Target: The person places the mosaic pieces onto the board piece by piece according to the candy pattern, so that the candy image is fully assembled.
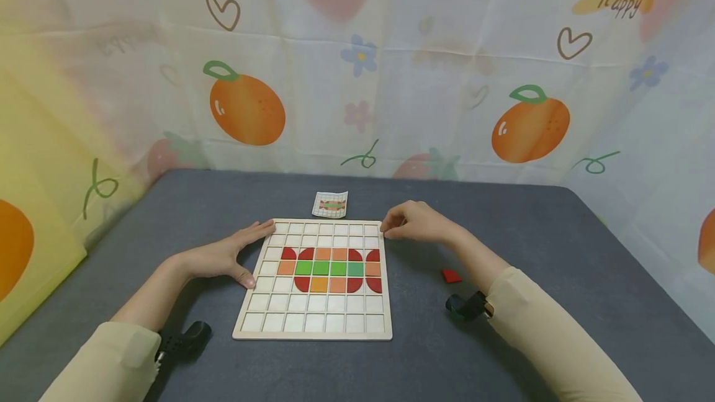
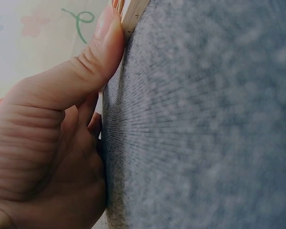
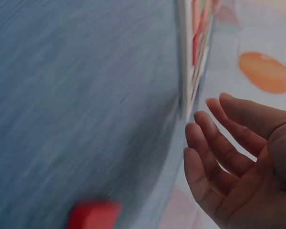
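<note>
A wooden grid board lies on the table, with several red, salmon, orange and green tiles across its middle rows. My left hand rests at the board's left edge, fingers stretched toward the far corner. In the left wrist view, its thumb touches the board's side. By the far right corner is my right hand; the right wrist view shows its fingers loosely bent, holding nothing. A loose red tile lies right of the board, near the right forearm.
Behind the board lies a small printed card with a candy-like pattern on a grid. The dark grey table ends at a fruit-printed cloth at the back. Black wrist devices sit below both wrists.
</note>
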The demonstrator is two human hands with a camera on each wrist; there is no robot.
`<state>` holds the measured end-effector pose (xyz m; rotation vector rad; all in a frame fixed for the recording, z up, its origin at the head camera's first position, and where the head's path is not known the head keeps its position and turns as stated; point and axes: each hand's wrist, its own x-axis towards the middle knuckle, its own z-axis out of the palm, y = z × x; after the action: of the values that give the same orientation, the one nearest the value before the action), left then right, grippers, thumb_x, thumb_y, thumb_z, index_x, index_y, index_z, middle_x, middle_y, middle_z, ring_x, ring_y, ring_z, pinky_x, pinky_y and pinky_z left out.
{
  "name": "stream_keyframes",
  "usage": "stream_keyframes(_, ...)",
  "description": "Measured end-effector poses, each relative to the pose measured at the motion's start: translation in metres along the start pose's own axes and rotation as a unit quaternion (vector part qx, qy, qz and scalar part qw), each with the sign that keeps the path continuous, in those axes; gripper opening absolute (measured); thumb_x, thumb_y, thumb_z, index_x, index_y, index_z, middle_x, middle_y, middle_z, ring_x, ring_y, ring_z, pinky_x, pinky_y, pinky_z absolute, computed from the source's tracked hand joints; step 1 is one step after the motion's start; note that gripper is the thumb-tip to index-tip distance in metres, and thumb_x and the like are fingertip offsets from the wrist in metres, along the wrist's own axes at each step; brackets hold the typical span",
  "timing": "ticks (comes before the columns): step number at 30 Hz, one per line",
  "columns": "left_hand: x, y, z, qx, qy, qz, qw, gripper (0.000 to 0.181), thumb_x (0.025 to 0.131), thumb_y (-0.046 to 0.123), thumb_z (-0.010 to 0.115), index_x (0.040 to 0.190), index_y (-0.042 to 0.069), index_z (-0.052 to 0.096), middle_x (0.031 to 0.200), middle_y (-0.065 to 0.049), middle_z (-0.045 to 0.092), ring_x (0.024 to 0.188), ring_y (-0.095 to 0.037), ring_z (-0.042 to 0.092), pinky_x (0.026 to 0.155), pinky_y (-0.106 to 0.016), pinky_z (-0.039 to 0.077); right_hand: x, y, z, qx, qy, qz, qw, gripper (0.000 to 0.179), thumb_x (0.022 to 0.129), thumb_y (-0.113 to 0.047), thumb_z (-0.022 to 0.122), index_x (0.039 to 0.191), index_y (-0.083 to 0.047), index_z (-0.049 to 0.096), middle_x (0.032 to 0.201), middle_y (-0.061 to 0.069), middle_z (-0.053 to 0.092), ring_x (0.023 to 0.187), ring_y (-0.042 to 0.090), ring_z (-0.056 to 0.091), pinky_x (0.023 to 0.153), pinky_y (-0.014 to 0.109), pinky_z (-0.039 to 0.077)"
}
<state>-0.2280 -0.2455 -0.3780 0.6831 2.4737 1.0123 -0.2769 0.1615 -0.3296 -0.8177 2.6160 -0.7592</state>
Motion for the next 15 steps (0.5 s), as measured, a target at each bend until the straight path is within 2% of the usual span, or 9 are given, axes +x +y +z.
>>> stream_keyframes(6,0.000,0.001,0.000,0.001,0.000,-0.002,1.0000,0.121,0.067,0.030,0.089,0.160,0.009,0.014,0.168,-0.018,0.000,0.152,-0.050,-0.011,0.111,-0.076,0.002,-0.018,0.027,-0.004,0.003,-0.019,0.019,0.9996,0.016,0.093,-0.017,0.066,0.105,-0.009,0.073,0.089,0.007,0.074,0.074,0.014,0.061,0.068,0.027,0.049)
stream_keyframes(11,0.000,0.001,-0.001,0.003,-0.001,-0.003,1.0000,0.122,0.067,0.030,0.090,0.160,0.010,0.014,0.168,-0.019,0.000,0.152,-0.050,-0.010,0.111,-0.076,0.002,-0.031,0.044,-0.008,0.007,-0.019,0.034,0.9992,0.013,0.093,-0.018,0.067,0.101,-0.010,0.073,0.083,0.004,0.071,0.071,0.015,0.059,0.066,0.028,0.048)
stream_keyframes(15,0.000,0.001,0.000,0.000,-0.002,0.000,1.0000,0.122,0.067,0.030,0.090,0.160,0.010,0.014,0.168,-0.019,0.000,0.152,-0.050,-0.011,0.110,-0.076,0.002,-0.043,0.055,-0.012,0.010,-0.036,0.038,0.9986,0.013,0.090,-0.021,0.071,0.098,-0.011,0.072,0.082,0.003,0.070,0.071,0.013,0.059,0.068,0.029,0.048)
